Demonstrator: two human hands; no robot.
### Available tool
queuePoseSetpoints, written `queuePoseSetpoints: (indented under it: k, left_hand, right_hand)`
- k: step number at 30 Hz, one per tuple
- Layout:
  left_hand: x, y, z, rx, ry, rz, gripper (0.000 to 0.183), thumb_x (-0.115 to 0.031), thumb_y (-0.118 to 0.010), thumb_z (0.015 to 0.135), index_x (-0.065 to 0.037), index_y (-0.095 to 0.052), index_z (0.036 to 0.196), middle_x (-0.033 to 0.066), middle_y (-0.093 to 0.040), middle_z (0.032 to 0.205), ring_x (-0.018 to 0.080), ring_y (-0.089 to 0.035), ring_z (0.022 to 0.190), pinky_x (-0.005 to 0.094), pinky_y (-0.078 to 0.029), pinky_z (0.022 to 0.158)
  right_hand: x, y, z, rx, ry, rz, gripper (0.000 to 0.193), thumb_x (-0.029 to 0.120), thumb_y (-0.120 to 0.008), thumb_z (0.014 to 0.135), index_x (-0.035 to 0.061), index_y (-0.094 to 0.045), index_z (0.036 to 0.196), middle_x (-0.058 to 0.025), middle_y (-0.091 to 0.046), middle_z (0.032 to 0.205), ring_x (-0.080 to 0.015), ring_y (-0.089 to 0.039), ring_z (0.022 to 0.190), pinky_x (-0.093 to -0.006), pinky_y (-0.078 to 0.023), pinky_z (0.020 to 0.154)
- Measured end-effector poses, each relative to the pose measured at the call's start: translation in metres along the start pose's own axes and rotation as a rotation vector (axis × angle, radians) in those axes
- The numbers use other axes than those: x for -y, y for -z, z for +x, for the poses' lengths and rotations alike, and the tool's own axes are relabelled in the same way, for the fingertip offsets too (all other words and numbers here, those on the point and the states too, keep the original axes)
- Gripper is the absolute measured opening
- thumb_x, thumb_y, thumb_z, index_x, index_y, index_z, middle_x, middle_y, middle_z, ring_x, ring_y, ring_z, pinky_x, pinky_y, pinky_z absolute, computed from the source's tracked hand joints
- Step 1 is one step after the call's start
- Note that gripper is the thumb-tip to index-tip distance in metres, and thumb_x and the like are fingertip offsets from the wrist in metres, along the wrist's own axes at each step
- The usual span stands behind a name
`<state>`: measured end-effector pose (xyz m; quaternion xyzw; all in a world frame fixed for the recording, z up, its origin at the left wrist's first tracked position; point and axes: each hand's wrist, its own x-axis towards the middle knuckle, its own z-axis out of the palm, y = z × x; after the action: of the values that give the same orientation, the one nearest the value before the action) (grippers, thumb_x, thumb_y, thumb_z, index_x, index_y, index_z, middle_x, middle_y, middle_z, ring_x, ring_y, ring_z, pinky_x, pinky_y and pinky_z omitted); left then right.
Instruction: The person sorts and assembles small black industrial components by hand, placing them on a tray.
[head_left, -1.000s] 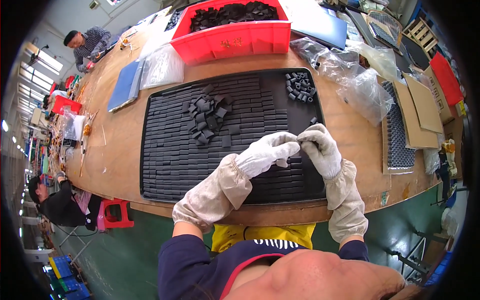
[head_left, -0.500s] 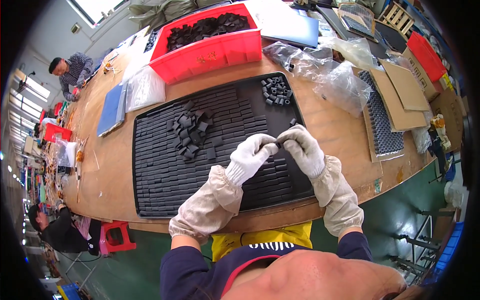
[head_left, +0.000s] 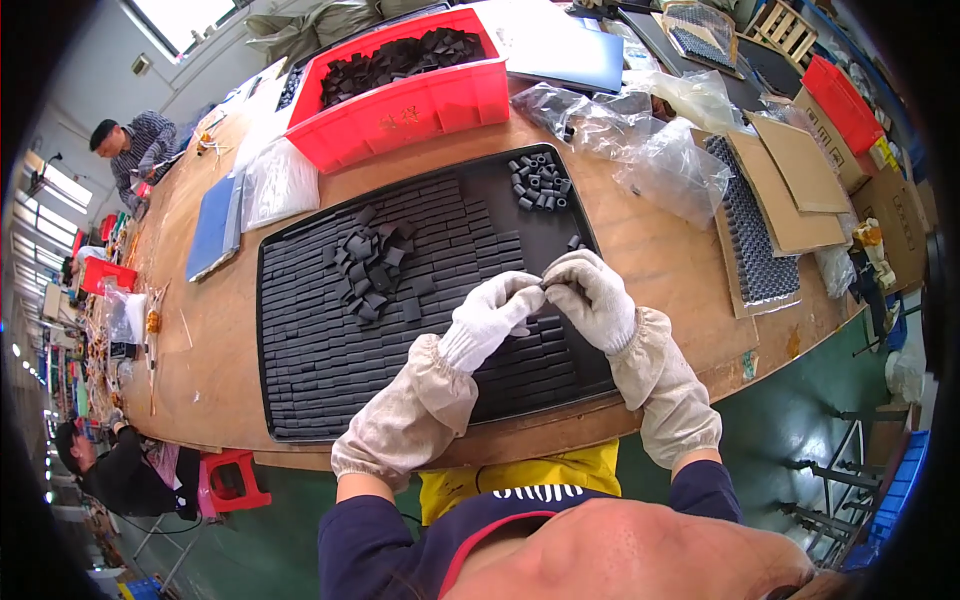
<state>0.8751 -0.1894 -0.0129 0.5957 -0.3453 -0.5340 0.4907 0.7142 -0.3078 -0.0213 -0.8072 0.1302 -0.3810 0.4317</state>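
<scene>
My left hand [head_left: 490, 320] and my right hand [head_left: 596, 302], both in white knit gloves, meet fingertip to fingertip above the right part of a black tray [head_left: 490, 182]. Both pinch a small black piece, mostly hidden by the fingers. Beneath and left of my hands, flat black rectangular pieces [head_left: 325, 375] lie in tight rows. A heap of loose black pieces [head_left: 370, 265] rests on those rows. Short black tubes [head_left: 540, 182] stand and lie in the tray's far right corner. One lone black tube [head_left: 574, 242] sits just beyond my right hand.
Behind the tray stands a red bin [head_left: 400, 118] full of black pieces. A blue folder-like stack [head_left: 214, 228] and clear plastic [head_left: 280, 185] lie left. Crumpled plastic bags [head_left: 680, 175] and cardboard [head_left: 790, 165] lie right. Two people [head_left: 135, 150] work along the table's left side.
The view has shifted slightly, so the tray and bin appear a little further left. Both hands stay together at the small black piece, with slight finger movement.
</scene>
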Motion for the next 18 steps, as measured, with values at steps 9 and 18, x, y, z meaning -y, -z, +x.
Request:
queuePoseSetpoints:
  k: [9,18]
  left_hand:
    - [-0.01,-0.001,-0.007,-0.01,-0.034,0.079,0.028,-0.024,-0.063,0.098,-0.005,-0.065,0.119,0.0016,-0.068,0.101,0.008,-0.062,0.091,0.0245,-0.054,0.075]
    - [-0.012,0.012,-0.003,-0.215,-0.245,0.014,0.045,-0.01,-0.067,0.089,-0.005,-0.056,0.132,0.0042,-0.061,0.112,0.0104,-0.056,0.096,0.0256,-0.048,0.086]
  right_hand:
    - [0.0,0.005,0.002,0.04,0.113,-0.15,0.029,-0.002,-0.072,0.075,0.0072,-0.066,0.102,-0.01,-0.065,0.095,-0.0312,-0.065,0.088,-0.0385,-0.052,0.078]
    - [-0.01,0.024,0.007,0.005,0.203,-0.518,0.03,0.006,-0.074,0.075,0.0117,-0.066,0.104,-0.0078,-0.068,0.096,-0.029,-0.065,0.09,-0.0406,-0.049,0.082]
